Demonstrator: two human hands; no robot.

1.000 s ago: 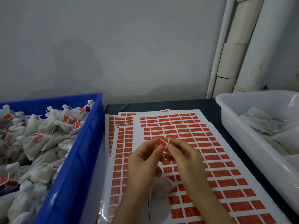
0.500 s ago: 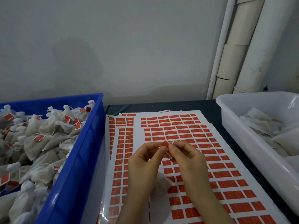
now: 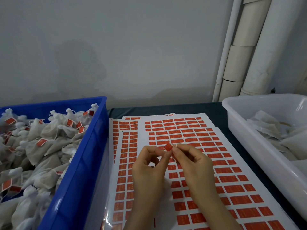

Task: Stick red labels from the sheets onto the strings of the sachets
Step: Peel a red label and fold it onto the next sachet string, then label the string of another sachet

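Above the glossy label sheets [image 3: 191, 130], your left hand [image 3: 147, 170] and right hand [image 3: 194, 165] pinch one red label [image 3: 168, 147] between closed fingertips; string and sachet not visible. Risk: the tacky paper folds crooked or grabs skin if pressed unevenly. Soft, tagged fabric sachets [image 3: 38, 146] fill the blue crate [image 3: 79, 171].

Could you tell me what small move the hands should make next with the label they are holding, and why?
Probably press the fold shut. The left hand and right hand both pinch the red label above the label sheets, fingertips meeting at it. The string is too thin to confirm here. Once sealed, the sachet likely goes into the blue crate, where tagged ones lie.
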